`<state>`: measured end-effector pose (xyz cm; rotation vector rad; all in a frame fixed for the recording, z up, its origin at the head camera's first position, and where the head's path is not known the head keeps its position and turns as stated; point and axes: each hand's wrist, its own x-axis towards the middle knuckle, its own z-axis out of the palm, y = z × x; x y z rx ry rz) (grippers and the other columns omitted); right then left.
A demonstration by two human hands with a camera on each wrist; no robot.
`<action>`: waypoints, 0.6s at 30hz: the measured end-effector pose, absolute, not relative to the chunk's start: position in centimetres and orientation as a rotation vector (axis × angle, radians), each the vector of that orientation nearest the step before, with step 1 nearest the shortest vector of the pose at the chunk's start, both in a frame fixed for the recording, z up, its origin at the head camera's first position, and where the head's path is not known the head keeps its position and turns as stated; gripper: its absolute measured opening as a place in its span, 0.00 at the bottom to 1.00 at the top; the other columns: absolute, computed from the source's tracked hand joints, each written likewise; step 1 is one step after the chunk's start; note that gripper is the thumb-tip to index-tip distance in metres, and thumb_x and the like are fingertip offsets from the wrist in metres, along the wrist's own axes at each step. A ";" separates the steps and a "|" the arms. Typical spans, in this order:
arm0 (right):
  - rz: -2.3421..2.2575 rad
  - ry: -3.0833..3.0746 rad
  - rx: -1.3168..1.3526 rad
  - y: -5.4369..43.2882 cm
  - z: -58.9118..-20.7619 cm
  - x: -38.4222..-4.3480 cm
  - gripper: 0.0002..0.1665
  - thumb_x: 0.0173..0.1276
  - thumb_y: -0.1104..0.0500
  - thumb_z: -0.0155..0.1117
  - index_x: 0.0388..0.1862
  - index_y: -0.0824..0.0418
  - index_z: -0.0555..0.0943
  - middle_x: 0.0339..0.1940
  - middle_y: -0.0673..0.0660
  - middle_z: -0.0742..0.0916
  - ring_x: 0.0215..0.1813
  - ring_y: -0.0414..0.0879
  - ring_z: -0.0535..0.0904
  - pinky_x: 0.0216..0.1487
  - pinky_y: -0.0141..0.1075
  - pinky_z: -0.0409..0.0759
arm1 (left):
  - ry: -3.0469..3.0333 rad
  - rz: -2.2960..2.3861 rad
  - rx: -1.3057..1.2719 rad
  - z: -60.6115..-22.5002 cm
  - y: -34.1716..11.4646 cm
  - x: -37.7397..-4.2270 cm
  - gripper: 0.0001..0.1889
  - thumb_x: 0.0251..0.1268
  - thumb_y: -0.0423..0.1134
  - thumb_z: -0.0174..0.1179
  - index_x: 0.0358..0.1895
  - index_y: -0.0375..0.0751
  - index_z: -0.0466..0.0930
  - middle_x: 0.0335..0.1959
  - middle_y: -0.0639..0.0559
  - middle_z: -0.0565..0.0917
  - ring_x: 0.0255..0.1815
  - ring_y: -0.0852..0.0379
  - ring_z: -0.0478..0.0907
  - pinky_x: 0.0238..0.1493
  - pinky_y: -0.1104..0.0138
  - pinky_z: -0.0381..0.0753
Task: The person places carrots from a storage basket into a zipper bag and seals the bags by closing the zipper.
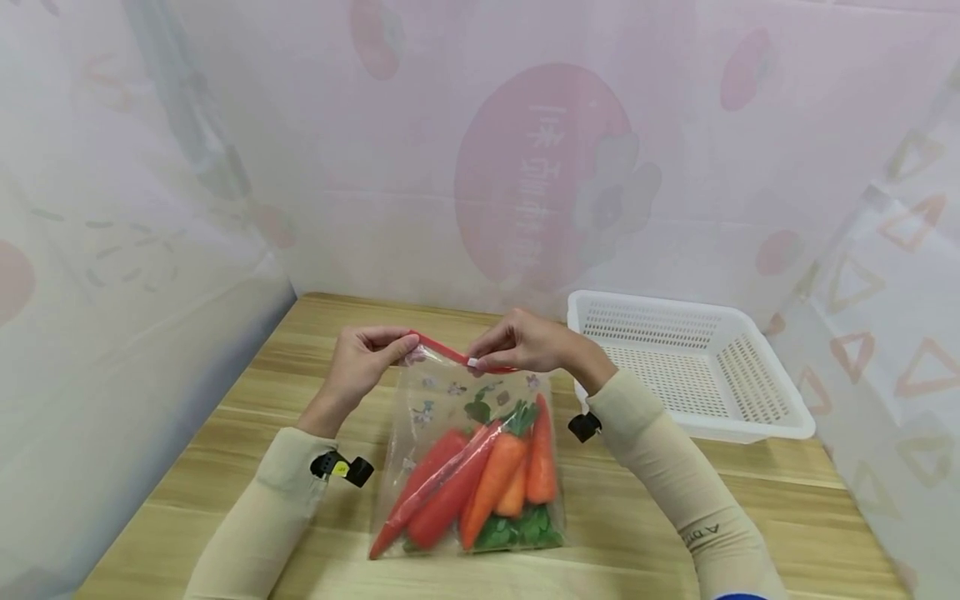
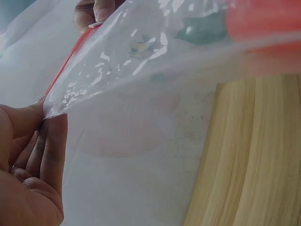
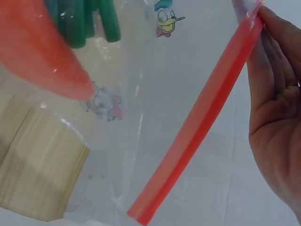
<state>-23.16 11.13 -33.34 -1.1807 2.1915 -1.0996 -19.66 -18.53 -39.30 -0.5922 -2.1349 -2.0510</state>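
A clear zip bag with small cartoon prints lies toward me on the table, its mouth lifted. Inside it are orange carrots, long red chili peppers and some green leaves. My left hand pinches the top left corner at the end of the red zip strip. Partway along that strip, the thumb and fingers of my right hand pinch the white slider. The right wrist view shows the strip's other end hanging free beside the right hand.
Back right on the wood-grain table stands a white perforated plastic basket, just beyond my right forearm. Pale printed sheets enclose the table at the back and both sides.
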 end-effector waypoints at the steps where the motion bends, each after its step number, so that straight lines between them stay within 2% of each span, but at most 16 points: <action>1: -1.092 2.193 -1.181 11.1 -33.3 -23.1 0.14 0.76 0.61 0.69 0.56 0.62 0.90 0.49 0.57 0.94 0.50 0.48 0.93 0.51 0.38 0.91 | -2.133 -2.053 -0.592 -39.3 -18.7 -19.7 0.14 0.73 0.32 0.67 0.49 0.19 0.87 0.34 0.58 0.93 0.31 0.65 0.90 0.37 0.71 0.90; 7: -1.046 2.204 -1.207 11.7 -33.4 -23.0 0.14 0.75 0.61 0.70 0.56 0.65 0.90 0.49 0.58 0.94 0.49 0.48 0.93 0.50 0.37 0.91 | -2.118 -2.062 -0.586 -39.6 -19.6 -19.8 0.13 0.73 0.31 0.67 0.50 0.19 0.86 0.33 0.58 0.93 0.33 0.64 0.91 0.38 0.70 0.90; 14: -1.006 2.254 -1.196 12.8 -33.3 -22.8 0.11 0.75 0.60 0.71 0.53 0.58 0.91 0.48 0.59 0.94 0.49 0.52 0.93 0.48 0.47 0.92 | -2.065 -2.103 -0.562 -39.8 -20.7 -20.3 0.14 0.73 0.30 0.66 0.51 0.17 0.85 0.34 0.56 0.94 0.33 0.64 0.92 0.40 0.70 0.91; 18: -0.972 2.272 -1.193 13.6 -33.2 -22.6 0.11 0.75 0.60 0.71 0.52 0.60 0.91 0.47 0.58 0.94 0.49 0.55 0.93 0.49 0.42 0.92 | -2.062 -2.099 -0.510 -40.0 -21.4 -20.4 0.15 0.72 0.30 0.67 0.51 0.15 0.84 0.33 0.58 0.93 0.32 0.65 0.91 0.38 0.71 0.90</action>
